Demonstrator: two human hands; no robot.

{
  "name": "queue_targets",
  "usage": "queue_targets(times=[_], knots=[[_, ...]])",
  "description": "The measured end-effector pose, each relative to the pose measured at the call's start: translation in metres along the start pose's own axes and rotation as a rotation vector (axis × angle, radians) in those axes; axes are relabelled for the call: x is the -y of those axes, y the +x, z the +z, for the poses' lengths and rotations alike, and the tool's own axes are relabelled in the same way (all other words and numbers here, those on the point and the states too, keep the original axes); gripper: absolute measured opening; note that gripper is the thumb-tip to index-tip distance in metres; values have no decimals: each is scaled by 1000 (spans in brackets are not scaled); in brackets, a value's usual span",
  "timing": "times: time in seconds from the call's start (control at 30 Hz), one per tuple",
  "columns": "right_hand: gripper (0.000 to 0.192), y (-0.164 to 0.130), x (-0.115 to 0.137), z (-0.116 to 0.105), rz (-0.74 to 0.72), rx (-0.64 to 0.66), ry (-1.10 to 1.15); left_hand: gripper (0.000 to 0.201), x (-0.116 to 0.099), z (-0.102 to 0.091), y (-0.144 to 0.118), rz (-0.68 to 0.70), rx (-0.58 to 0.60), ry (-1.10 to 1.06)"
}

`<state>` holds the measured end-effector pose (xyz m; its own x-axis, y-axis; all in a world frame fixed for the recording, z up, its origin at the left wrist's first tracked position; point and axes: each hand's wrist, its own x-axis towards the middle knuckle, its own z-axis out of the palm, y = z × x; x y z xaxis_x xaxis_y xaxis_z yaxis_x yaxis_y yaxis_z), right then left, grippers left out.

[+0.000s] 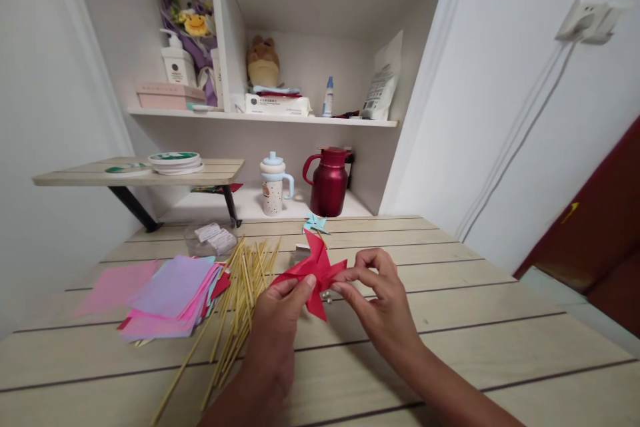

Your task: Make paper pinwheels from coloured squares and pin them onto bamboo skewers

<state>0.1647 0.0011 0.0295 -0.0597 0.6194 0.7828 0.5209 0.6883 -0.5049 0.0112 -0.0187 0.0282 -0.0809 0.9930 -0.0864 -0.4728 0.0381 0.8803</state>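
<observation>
A red folded-paper pinwheel [314, 267] is held above the wooden table [475, 320] between both hands. My left hand [277, 323] pinches its lower left blade with thumb and fingers. My right hand [375, 293] pinches its right blade near the centre. A small metal pin or bead [326, 295] shows just below the pinwheel, between the two hands. To the left lie a bundle of thin bamboo sticks [235, 300] and a stack of pink and purple paper sheets [167, 297].
A small blue paper pinwheel [315, 222] lies at the table's far edge. Behind stand a red thermos jug [329, 181] and a spotted cup with lid [273, 184]. A clear plastic box [213, 237] sits near the sticks. Shelves hold bottles and packets.
</observation>
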Motion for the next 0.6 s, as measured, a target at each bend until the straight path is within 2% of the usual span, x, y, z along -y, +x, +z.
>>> queue_targets(times=[0.6], knots=[[13,5,2,-1,66,132,-7,27,-5,6,-4,-19,-106,84]])
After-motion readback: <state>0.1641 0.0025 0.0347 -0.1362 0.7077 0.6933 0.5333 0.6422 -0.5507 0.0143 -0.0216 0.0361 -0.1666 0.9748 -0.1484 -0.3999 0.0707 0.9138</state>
